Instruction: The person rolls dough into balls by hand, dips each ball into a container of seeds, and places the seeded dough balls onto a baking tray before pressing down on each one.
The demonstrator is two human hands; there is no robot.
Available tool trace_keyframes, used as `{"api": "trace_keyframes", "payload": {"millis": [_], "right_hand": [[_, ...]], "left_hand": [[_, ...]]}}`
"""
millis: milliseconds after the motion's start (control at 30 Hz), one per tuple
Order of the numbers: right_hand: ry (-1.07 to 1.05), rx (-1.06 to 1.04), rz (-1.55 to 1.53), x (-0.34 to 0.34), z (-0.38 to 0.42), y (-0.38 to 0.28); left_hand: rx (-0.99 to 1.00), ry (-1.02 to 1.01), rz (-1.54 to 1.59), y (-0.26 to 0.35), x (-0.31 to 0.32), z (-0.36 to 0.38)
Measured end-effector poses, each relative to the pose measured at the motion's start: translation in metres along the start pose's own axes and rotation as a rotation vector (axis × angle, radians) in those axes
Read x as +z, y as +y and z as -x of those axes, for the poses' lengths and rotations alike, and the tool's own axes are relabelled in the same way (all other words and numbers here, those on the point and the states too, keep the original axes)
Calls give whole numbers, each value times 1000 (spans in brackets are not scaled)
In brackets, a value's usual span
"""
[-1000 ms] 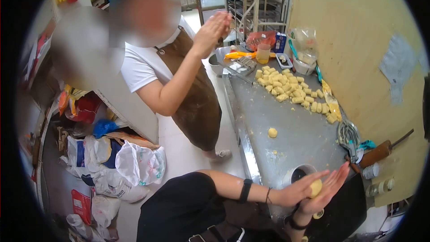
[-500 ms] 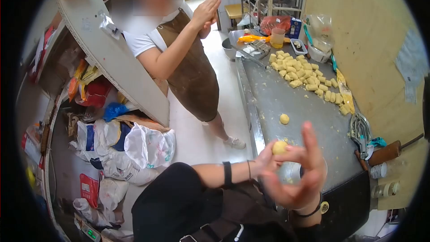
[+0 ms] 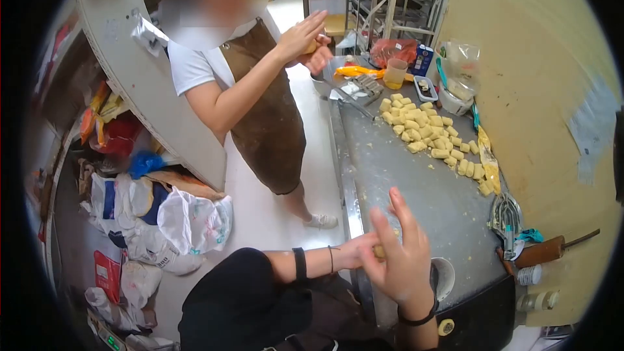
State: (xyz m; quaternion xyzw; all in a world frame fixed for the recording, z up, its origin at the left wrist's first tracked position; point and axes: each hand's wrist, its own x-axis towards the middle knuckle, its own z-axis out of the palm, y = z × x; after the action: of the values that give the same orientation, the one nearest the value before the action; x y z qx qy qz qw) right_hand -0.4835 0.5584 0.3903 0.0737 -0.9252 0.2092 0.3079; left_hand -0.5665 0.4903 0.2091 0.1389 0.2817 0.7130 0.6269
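- Head view: my right hand [image 3: 402,265] is raised in front of my left hand [image 3: 359,252], fingers spread upward. A small yellow dough ball [image 3: 378,251] is pinched between the two hands, mostly hidden, above the near edge of the steel table [image 3: 416,188].
- A heap of dough pieces [image 3: 429,133] lies farther up the table, well apart.
- A white cup [image 3: 445,276] stands just beside my right hand.
- A co-worker's hands [image 3: 305,42] are pressed together on their own piece.
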Motion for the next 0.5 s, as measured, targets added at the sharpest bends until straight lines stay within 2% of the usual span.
{"api": "trace_keyframes", "payload": {"millis": [100, 167, 233, 267, 400, 467, 500], "right_hand": [[-184, 283, 234, 17, 29, 29], [-158, 353, 128, 34, 56, 52], [-97, 454, 69, 48, 88, 70], [-54, 496, 59, 54, 98, 75], [94, 611, 15, 43, 131, 68], [221, 680, 65, 18, 150, 60], [282, 710, 102, 2, 164, 50]], "left_hand": [[-165, 37, 80, 2, 1, -12], [-156, -7, 118, 0, -4, -23], [-160, -3, 39, 8, 8, -27], [-231, 28, 60, 10, 11, -28], [-410, -112, -64, 0, 19, -49], [-401, -53, -162, -13, 46, -61], [-360, -161, -354, -22, 51, -66]]}}
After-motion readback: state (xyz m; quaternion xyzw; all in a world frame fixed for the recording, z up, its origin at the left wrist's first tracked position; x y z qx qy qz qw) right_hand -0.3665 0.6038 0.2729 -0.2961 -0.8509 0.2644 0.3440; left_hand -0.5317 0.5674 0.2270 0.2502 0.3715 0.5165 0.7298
